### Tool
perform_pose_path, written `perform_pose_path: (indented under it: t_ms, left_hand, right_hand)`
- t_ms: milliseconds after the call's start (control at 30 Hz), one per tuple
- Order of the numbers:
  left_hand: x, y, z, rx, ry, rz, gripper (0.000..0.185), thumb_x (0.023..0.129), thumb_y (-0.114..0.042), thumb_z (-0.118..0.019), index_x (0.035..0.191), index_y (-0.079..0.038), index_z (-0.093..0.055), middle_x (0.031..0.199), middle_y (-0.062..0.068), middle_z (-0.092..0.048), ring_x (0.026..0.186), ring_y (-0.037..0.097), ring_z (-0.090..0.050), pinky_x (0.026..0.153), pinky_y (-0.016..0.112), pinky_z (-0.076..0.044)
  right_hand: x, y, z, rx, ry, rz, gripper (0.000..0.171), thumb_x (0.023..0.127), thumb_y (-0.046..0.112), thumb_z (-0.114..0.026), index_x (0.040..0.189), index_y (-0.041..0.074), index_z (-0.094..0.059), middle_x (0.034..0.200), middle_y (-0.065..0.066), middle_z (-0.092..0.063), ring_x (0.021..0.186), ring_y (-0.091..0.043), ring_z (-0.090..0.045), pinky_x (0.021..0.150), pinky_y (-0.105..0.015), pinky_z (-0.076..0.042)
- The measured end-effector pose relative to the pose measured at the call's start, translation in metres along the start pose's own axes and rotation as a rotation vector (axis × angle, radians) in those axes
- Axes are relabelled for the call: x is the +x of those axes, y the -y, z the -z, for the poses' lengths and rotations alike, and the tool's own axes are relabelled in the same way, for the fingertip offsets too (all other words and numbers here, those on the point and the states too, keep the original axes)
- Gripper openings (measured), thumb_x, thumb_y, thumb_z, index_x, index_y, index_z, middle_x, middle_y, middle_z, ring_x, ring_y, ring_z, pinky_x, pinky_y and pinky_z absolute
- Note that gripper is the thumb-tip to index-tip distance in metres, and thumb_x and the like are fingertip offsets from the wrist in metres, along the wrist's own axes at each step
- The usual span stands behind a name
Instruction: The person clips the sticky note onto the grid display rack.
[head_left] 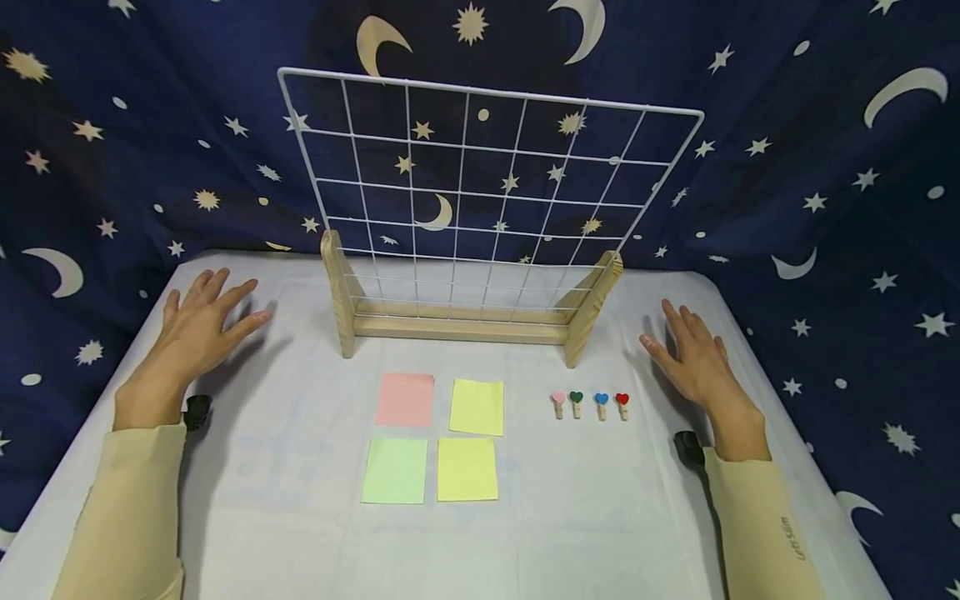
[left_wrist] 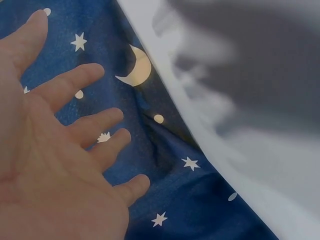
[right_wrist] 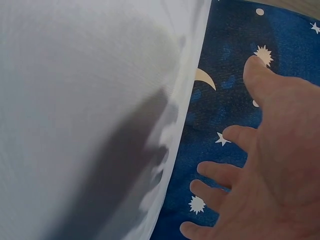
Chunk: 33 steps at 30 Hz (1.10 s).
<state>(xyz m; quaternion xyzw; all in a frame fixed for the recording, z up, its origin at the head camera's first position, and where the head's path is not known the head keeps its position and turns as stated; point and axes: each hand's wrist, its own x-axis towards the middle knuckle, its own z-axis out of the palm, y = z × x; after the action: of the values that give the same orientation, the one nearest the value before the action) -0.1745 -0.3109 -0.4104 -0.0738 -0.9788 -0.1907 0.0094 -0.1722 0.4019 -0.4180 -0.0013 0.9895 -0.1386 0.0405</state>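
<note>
My left hand [head_left: 197,332] hovers over the table's left side with fingers spread and nothing in it; the left wrist view shows the bare palm [left_wrist: 65,165]. On the right side, my right hand [head_left: 697,360] is likewise spread and holds nothing. Nearest to it lie small clothespins with heart tops: red [head_left: 623,406], blue [head_left: 602,406], green [head_left: 576,403] and pink [head_left: 558,404]. Left of these are sticky notes: one pink [head_left: 405,400], one green [head_left: 394,472], an upper yellow one [head_left: 477,407] and a lower yellow one [head_left: 467,470].
Behind the notes, a white wire grid [head_left: 480,171] stands upright in a wooden base [head_left: 461,330]. A white cloth covers the table [head_left: 285,517]. Dark blue fabric [head_left: 825,208] with moons and stars hangs behind and at both sides.
</note>
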Motion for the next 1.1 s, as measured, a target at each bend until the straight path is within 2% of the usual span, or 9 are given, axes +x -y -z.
perform_pose_path:
  t_ms: [300, 667, 1100]
  left_hand:
    - [0.0015, -0.0012, -0.0019, -0.013, 0.014, -0.006, 0.076, 0.108, -0.059, -0.047, 0.159, -0.003, -0.039, 0.166, 0.039, -0.019, 0.157, 0.056, -0.008, 0.117, 0.082, -0.001]
    - [0.0010, -0.0021, 0.0027, -0.005, 0.064, 0.026, 0.079, 0.108, -0.060, -0.045, 0.161, -0.002, -0.035, 0.166, 0.040, -0.016, 0.156, 0.058, -0.007, 0.118, 0.081, -0.002]
    - [0.0016, -0.0007, 0.0027, -0.031, 0.096, 0.033, 0.080, 0.109, -0.056, -0.047, 0.164, -0.002, -0.028, 0.166, 0.040, -0.015, 0.156, 0.057, -0.008, 0.119, 0.080, -0.004]
  right_hand:
    - [-0.0016, -0.0023, -0.0002, 0.019, 0.000, 0.008, 0.088, 0.107, 0.065, -0.038, 0.170, 0.016, 0.000, 0.170, -0.035, -0.007, 0.156, -0.058, -0.008, 0.118, -0.080, -0.007]
    - [0.0006, -0.0037, -0.0029, 0.030, 0.023, 0.000, 0.088, 0.108, 0.065, -0.036, 0.170, 0.011, -0.003, 0.169, -0.036, -0.007, 0.156, -0.059, -0.008, 0.118, -0.081, -0.008]
    - [0.0011, -0.0023, -0.0032, 0.019, 0.031, 0.004, 0.087, 0.108, 0.065, -0.035, 0.169, 0.008, -0.009, 0.168, -0.039, -0.010, 0.155, -0.060, -0.011, 0.117, -0.081, -0.011]
